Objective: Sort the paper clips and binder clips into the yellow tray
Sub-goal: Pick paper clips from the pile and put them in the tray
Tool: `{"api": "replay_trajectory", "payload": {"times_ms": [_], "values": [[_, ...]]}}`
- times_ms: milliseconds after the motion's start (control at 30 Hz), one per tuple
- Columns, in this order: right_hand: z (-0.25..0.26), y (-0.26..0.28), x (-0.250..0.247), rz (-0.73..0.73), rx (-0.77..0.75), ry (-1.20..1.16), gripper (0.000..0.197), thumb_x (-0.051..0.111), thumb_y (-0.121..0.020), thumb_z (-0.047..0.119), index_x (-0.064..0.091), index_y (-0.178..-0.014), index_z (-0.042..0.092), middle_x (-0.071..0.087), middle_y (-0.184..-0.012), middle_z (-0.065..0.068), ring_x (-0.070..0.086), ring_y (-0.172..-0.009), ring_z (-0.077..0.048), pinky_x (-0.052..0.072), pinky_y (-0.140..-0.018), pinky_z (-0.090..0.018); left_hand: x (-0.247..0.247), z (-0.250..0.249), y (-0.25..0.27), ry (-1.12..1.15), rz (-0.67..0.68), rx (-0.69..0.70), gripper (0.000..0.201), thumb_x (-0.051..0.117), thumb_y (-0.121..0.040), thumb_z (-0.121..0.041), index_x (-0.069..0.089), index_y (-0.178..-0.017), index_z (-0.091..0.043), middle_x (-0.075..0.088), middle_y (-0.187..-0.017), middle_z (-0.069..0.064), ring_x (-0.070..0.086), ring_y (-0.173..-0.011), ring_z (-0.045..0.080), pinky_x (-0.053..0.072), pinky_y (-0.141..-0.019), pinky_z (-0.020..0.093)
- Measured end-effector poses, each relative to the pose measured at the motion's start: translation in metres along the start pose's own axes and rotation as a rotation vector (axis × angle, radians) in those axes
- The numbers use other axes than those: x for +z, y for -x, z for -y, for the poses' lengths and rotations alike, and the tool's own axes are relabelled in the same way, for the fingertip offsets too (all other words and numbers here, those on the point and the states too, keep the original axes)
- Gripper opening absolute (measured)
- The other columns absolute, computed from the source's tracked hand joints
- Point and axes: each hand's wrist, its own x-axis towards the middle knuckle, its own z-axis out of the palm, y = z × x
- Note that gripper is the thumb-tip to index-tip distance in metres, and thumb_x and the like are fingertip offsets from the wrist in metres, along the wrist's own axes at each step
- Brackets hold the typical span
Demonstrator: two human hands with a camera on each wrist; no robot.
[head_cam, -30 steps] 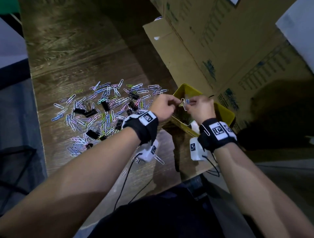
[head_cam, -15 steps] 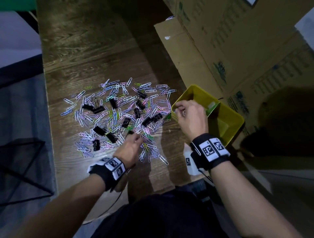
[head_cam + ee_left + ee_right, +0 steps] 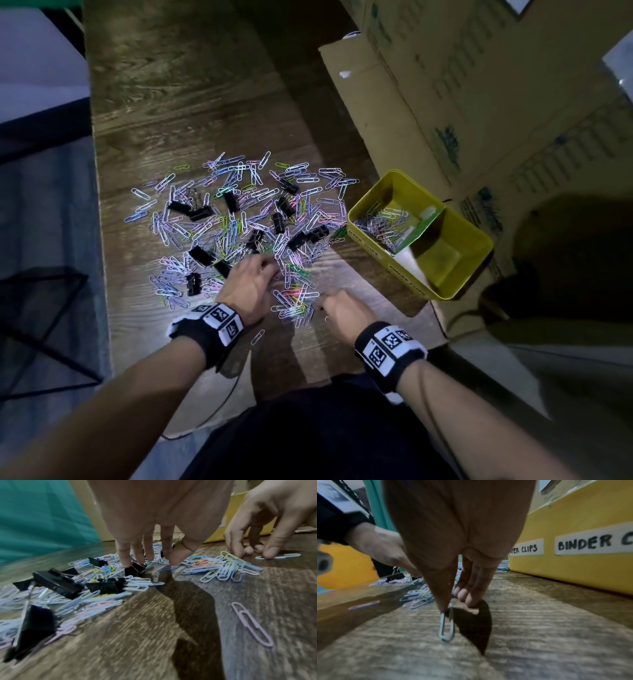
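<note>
Both hands are down at the near edge of the clip pile (image 3: pixel 236 222) on the wooden tabletop (image 3: pixel 178 113). The left hand (image 3: pixel 251 286) reaches into the heap with fingers pointing down, loosely spread; its fingertips (image 3: pixel 126 562) touch a black binder clip (image 3: pixel 134 568), but I cannot tell whether it grips it. The right hand (image 3: pixel 344 317) has thumb and curled fingers closing on a pale paper clip (image 3: pixel 447 626) lying flat on the wood, just apart from the pile. To the right stands the yellow tray (image 3: pixel 476 253), split by a green divider (image 3: pixel 426 222). The section nearer the pile holds paper clips; the other looks bare. Labels on its side (image 3: pixel 583 543) read "CLIPS" and "BINDER". Cardboard boxes (image 3: pixel 479 102) stand behind.
</note>
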Motion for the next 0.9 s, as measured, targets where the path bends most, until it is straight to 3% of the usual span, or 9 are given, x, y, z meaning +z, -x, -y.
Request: {"api": "replay_trajectory", "payload": {"times_ms": [133,233,333,467,567,667,733,767,900], "values": [[-0.004,-0.002,-0.006,-0.064,-0.005,-0.013,0.028,0.052,-0.087,-0.004,0.065,-0.110,0.007,0.061,-0.117,-0.011,0.062,-0.099,-0.026,0.045,-0.080,-0.026,0.000,-0.009,0.002,-0.059,-0.003,0.057,0.057,0.056,-0.077,-0.008,0.043,-0.132,-0.015,0.039,-0.140,0.014,0.036,-0.131,0.030,0.031,-0.109,0.051],[-0.015,0.005,-0.012,-0.005,0.100,-0.093,0.020,0.051,-0.085,0.004,0.060,-0.081,0.022,0.065,-0.093,-0.007,0.060,-0.081,-0.025,0.046,-0.070,-0.027,0.005,-0.028,0.002,-0.068,0.028,0.097,0.063,0.053,-0.076,-0.008,0.036,-0.136,-0.017,0.034,-0.144,0.015,0.030,-0.135,0.033,0.028,-0.110,0.054],[-0.019,0.009,-0.009,0.054,0.141,-0.058,0.017,0.051,-0.085,0.011,0.058,-0.071,0.018,0.065,-0.082,-0.010,0.058,-0.072,-0.026,0.050,-0.069,-0.029,0.015,-0.040,0.005,-0.068,0.077,0.094,0.063,0.052,-0.077,-0.012,0.035,-0.137,-0.017,0.034,-0.144,0.014,0.033,-0.132,0.031,0.026,-0.110,0.052],[-0.014,0.000,-0.003,-0.015,0.117,-0.089,0.014,0.049,-0.090,0.012,0.061,-0.084,0.017,0.064,-0.088,-0.011,0.064,-0.083,-0.029,0.045,-0.069,-0.029,0.028,-0.043,0.015,-0.023,0.089,0.205,0.060,0.058,-0.067,-0.007,0.049,-0.125,-0.017,0.049,-0.131,0.013,0.049,-0.118,0.034,0.041,-0.100,0.047],[-0.009,-0.006,0.000,-0.195,0.071,-0.137,0.027,0.051,-0.093,0.018,0.055,-0.119,0.015,0.057,-0.120,-0.010,0.060,-0.102,-0.032,0.050,-0.082,-0.038,0.023,-0.036,0.027,0.074,-0.051,0.145,0.055,0.058,-0.066,-0.002,0.055,-0.119,-0.016,0.054,-0.125,0.012,0.055,-0.110,0.032,0.049,-0.091,0.047],[-0.006,-0.007,0.004,-0.170,0.107,-0.101,0.072,0.060,-0.085,0.048,0.031,-0.142,0.014,0.038,-0.137,-0.010,0.046,-0.121,-0.029,0.044,-0.099,-0.042,0.017,-0.024,0.049,0.100,-0.088,0.002,0.053,0.062,-0.074,-0.017,0.049,-0.126,-0.022,0.053,-0.120,0.007,0.054,-0.105,0.026,0.053,-0.080,0.043],[-0.003,-0.007,0.007,-0.108,0.105,0.031,0.104,0.063,-0.072,0.067,0.017,-0.148,0.011,0.032,-0.139,-0.012,0.036,-0.127,-0.029,0.037,-0.106,-0.044,0.018,-0.019,0.063,0.094,0.057,-0.120,0.067,0.064,-0.075,-0.032,0.037,-0.135,-0.026,0.045,-0.126,0.007,0.049,-0.109,0.028,0.051,-0.084,0.042],[-0.001,-0.007,0.008,-0.093,0.092,0.080,0.113,0.063,-0.068,0.071,0.014,-0.148,0.010,0.031,-0.139,-0.012,0.033,-0.128,-0.029,0.034,-0.107,-0.044,0.021,-0.019,0.067,0.110,0.120,-0.182,0.074,0.065,-0.074,-0.032,0.031,-0.139,-0.026,0.041,-0.128,0.009,0.046,-0.110,0.029,0.048,-0.088,0.042],[0.009,-0.011,0.012,-0.066,0.041,0.093,0.103,0.071,-0.074,0.054,0.016,-0.148,0.009,0.030,-0.137,-0.013,0.031,-0.127,-0.028,0.034,-0.105,-0.040,0.036,-0.035,0.057,0.208,0.091,-0.293,0.073,0.056,-0.074,0.001,0.030,-0.140,-0.012,0.042,-0.120,0.019,0.046,-0.105,0.035,0.044,-0.091,0.043]]}}
